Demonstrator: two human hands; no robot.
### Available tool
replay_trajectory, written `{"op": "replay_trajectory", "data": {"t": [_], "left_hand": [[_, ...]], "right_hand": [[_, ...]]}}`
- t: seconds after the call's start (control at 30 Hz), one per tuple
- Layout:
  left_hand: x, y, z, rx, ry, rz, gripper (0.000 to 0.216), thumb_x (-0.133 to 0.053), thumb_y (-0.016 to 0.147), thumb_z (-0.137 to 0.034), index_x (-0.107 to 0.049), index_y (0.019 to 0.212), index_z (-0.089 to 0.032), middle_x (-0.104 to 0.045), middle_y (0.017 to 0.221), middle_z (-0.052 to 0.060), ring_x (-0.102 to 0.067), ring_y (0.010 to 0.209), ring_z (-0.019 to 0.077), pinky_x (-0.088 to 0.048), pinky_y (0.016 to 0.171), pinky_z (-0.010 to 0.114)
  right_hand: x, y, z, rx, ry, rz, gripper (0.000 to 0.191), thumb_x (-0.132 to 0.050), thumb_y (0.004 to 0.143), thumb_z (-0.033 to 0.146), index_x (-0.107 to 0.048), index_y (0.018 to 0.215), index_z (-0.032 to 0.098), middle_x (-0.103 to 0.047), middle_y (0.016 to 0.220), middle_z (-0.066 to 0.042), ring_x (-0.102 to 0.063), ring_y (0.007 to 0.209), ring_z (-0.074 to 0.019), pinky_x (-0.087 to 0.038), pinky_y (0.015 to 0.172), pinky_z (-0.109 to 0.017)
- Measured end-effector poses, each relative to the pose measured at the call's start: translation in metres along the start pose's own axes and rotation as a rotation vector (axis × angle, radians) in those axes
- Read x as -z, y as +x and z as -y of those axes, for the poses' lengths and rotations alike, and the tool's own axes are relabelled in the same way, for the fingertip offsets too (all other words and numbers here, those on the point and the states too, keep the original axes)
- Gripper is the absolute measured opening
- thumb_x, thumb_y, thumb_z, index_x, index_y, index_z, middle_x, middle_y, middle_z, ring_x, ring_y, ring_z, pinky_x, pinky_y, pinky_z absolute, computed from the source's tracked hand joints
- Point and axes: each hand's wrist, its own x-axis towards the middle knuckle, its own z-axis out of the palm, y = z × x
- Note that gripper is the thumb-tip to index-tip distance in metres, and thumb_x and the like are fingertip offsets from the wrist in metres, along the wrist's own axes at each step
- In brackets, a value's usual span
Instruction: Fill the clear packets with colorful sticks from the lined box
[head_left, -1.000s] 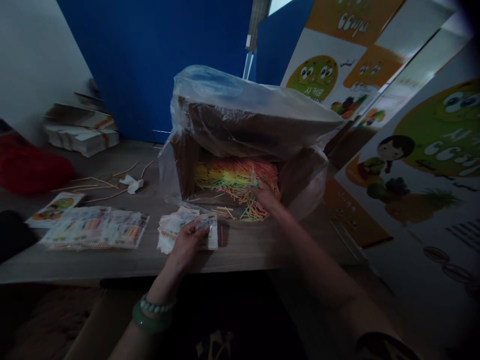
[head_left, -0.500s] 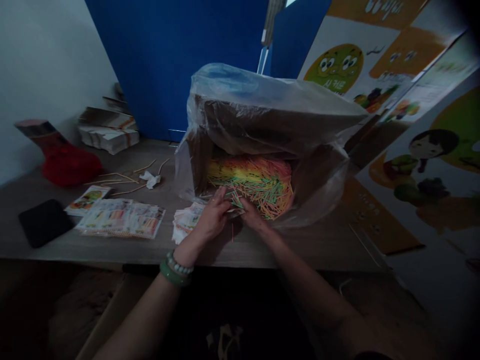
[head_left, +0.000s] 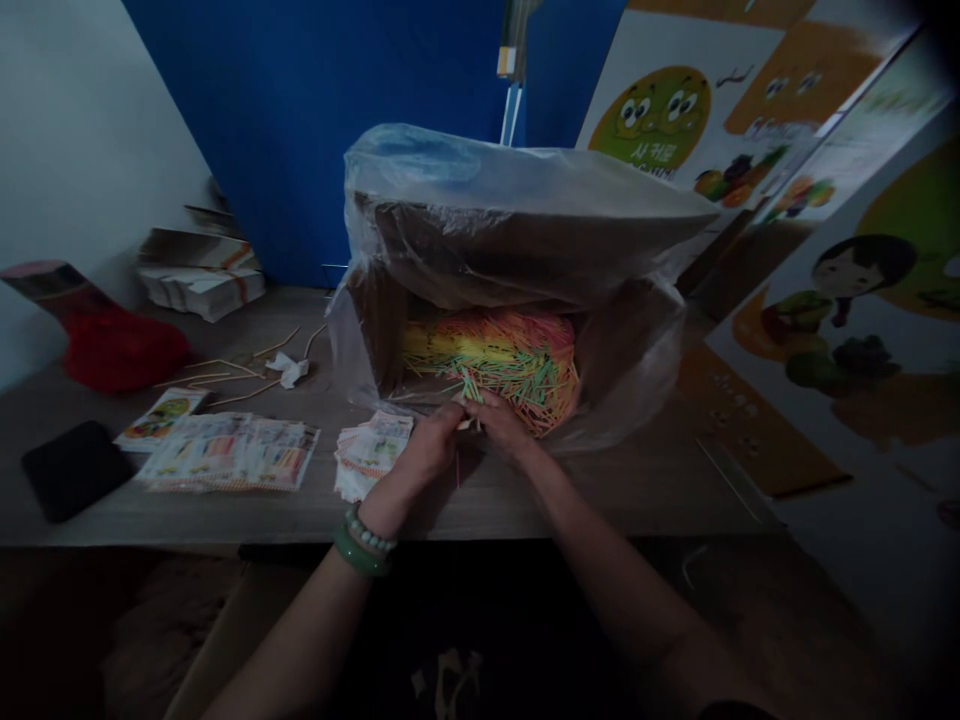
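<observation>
Green, thin sticks [head_left: 471,387] stand bunched between the hands, at the near side of the plastic-lined box [head_left: 386,330] and its loose pile [head_left: 525,365]. The right hand [head_left: 501,420] pinches them; the left hand [head_left: 433,440] grips what looks like a pale packet [head_left: 470,425], mostly hidden. A slack pinch could scatter sticks across the table [head_left: 667,500], and uneven ends could catch or tear the packet's edge.

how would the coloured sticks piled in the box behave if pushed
The coloured sticks would probably slide and scatter, since they lie loose and criss-crossed. Each is likely light, being so thin, and perhaps fairly stiff, as most look straight.
</observation>
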Motion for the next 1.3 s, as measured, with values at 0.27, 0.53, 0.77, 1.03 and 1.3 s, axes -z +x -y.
{"op": "replay_trajectory", "data": {"t": [0.27, 0.53, 0.77, 1.03, 1.3], "left_hand": [[0.016, -0.012, 0.005, 0.216, 0.035, 0.034, 0.023, -0.054, 0.086, -0.015, -0.071, 0.102, -0.019, -0.074, 0.106, 0.010, -0.068, 0.101, 0.0253, -0.051, 0.094, 0.040], [-0.004, 0.013, -0.001, 0.135, -0.246, -0.133, 0.030, -0.053, 0.084, -0.014, -0.071, 0.107, -0.019, -0.067, 0.130, 0.011, -0.056, 0.128, 0.0253, -0.040, 0.112, 0.043], [-0.011, 0.004, -0.004, 0.122, -0.153, -0.171, 0.025, -0.053, 0.085, -0.015, -0.072, 0.101, -0.020, -0.074, 0.108, 0.008, -0.066, 0.105, 0.0231, -0.049, 0.097, 0.037], [0.009, -0.004, -0.010, 0.221, -0.574, -0.305, 0.012, -0.069, 0.078, -0.029, -0.072, 0.083, -0.019, -0.071, 0.084, 0.003, -0.064, 0.082, 0.0168, -0.050, 0.082, 0.029], [0.012, -0.043, -0.003, 0.541, -0.978, -0.232, 0.045, -0.082, 0.067, -0.042, -0.069, 0.101, -0.016, -0.073, 0.089, 0.006, -0.067, 0.076, 0.0191, -0.055, 0.074, 0.034]], "right_hand": [[0.001, 0.007, -0.026, 0.046, -0.109, -0.186, 0.026, -0.059, 0.079, 0.041, -0.066, 0.097, 0.024, -0.069, 0.087, -0.001, -0.061, 0.079, -0.0194, -0.052, 0.078, -0.033], [-0.006, -0.001, -0.054, 0.233, -0.212, -0.139, 0.025, -0.056, 0.079, 0.030, -0.066, 0.100, 0.022, -0.071, 0.110, -0.005, -0.060, 0.110, -0.0250, -0.045, 0.102, -0.041], [-0.008, -0.001, -0.053, 0.278, -0.154, -0.078, 0.009, -0.057, 0.075, 0.025, -0.065, 0.078, 0.021, -0.070, 0.087, -0.002, -0.063, 0.091, -0.0219, -0.050, 0.091, -0.038], [-0.006, -0.008, -0.045, 0.225, -0.278, -0.111, 0.017, -0.057, 0.074, 0.026, -0.066, 0.088, 0.022, -0.070, 0.095, -0.002, -0.062, 0.094, -0.0218, -0.047, 0.090, -0.035], [0.000, -0.026, -0.033, 0.219, -0.733, -0.041, 0.020, -0.053, 0.080, 0.021, -0.065, 0.095, 0.025, -0.071, 0.094, -0.004, -0.063, 0.092, -0.0238, -0.045, 0.090, -0.037]]}}
